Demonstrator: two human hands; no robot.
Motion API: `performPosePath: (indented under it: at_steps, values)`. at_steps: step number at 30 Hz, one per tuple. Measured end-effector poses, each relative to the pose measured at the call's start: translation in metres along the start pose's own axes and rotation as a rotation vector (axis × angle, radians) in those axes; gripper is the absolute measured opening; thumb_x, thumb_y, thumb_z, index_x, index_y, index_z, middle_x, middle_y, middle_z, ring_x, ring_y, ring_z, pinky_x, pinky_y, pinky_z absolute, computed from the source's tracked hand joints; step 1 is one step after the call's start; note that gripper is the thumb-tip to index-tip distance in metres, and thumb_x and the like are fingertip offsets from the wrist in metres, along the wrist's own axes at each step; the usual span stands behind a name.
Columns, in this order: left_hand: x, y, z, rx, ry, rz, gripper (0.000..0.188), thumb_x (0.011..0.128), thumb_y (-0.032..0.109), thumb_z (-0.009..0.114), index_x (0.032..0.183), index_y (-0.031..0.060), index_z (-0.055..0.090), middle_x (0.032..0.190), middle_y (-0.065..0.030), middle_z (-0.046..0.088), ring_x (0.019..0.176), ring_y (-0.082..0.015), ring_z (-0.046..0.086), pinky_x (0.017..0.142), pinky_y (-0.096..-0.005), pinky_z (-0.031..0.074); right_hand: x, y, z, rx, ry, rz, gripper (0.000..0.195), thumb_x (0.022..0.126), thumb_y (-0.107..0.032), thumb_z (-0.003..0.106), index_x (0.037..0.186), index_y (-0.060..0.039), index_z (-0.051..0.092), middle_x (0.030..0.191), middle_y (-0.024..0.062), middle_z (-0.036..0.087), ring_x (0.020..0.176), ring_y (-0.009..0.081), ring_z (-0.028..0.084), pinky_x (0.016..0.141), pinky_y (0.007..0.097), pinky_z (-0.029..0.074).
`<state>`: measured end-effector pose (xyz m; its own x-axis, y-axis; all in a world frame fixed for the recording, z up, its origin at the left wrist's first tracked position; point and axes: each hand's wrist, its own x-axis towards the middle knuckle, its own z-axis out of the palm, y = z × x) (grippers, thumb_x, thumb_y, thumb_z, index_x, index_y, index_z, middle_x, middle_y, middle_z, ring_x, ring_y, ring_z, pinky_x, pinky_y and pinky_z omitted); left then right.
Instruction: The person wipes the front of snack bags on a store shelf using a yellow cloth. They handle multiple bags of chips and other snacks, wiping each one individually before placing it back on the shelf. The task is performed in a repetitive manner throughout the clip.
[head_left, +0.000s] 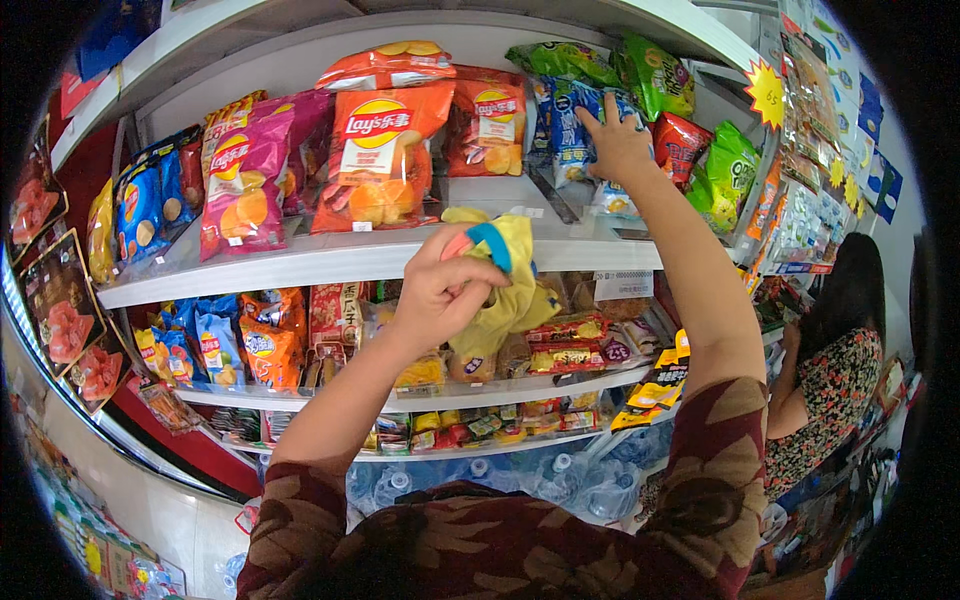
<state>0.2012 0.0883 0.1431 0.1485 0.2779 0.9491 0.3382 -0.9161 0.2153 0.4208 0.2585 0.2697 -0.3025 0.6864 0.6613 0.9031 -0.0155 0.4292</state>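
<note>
My left hand (450, 289) is closed on a bunched yellow cloth (517, 292) with a teal and pink edge, held in front of the upper shelf's white lip. My right hand (619, 142) reaches onto that shelf, its fingers spread over a blue snack bag (574, 124) at the right; whether it grips the bag I cannot tell. Left of it, orange Lay's chip bags (386, 150) stand upright, and a bare strip of grey shelf (487, 196) shows in front. Green snack bags (652, 75) and a red snack bag (680, 146) stand near my right hand.
Magenta chip bags (247, 180) and blue chip bags (142, 217) fill the left of the shelf. Lower shelves hold orange bags (271, 345) and red packets (566, 356). Large water bottles (562, 480) stand below. At the right is a person in a floral top (832, 405).
</note>
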Motion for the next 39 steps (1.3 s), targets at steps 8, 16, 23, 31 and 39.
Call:
performPosePath:
  at_steps: [8,16,23,31,39]
  values:
    - [0.041,-0.030,0.022,0.190,0.060,0.121,0.014,0.061,0.003,0.059,0.072,0.0096,0.065,0.091,-0.0135,0.057,0.086,-0.0287,0.055,0.075,-0.0353,0.045,0.013,0.031,0.035,-0.177,0.071,0.131,0.091,0.060,-0.042,0.073,0.134,-0.0317,0.020,0.135,0.0181,0.025,0.093,0.0411,0.052,0.053,0.0451,0.051]
    - [0.065,-0.036,0.019,0.425,-0.111,0.267,0.010,0.060,0.009,0.058,0.068,0.0138,0.064,0.075,-0.0078,0.053,0.071,-0.0231,0.053,0.065,-0.0313,0.039,0.036,0.009,0.050,-0.094,-0.008,-0.003,0.081,0.069,-0.040,0.065,0.136,-0.0300,0.019,0.136,0.0206,0.024,0.098,0.0479,0.047,0.064,0.0540,0.046]
    - [0.071,-0.043,0.021,0.137,-0.148,-0.086,0.008,0.064,0.009,0.058,0.070,0.0107,0.063,0.066,-0.0069,0.047,0.053,-0.0178,0.048,0.050,-0.0271,0.039,0.058,0.015,-0.003,0.203,0.063,-0.098,0.060,0.069,-0.044,0.064,0.119,-0.0154,0.047,0.111,0.0169,0.053,0.107,0.0364,0.047,0.085,0.0452,0.042]
    - [0.070,-0.057,0.023,0.201,-0.045,-0.041,0.008,0.066,0.014,0.058,0.073,0.0128,0.062,0.069,-0.0113,0.052,0.065,-0.0271,0.054,0.072,-0.0342,0.046,0.148,-0.069,0.008,0.552,0.116,-0.381,0.076,0.063,-0.050,0.066,0.113,0.0037,0.048,0.113,0.0220,0.051,0.106,0.0309,0.049,0.088,0.0367,0.041]
    - [0.072,-0.053,0.025,0.191,-0.051,-0.124,0.007,0.066,0.013,0.057,0.071,0.0154,0.060,0.060,-0.0072,0.044,0.062,-0.0261,0.052,0.063,-0.0366,0.046,0.193,-0.107,0.027,0.496,-0.238,-0.285,0.110,0.056,-0.063,0.065,0.131,0.0044,0.021,0.127,0.0213,0.041,0.118,0.0301,0.041,0.098,0.0366,0.031]
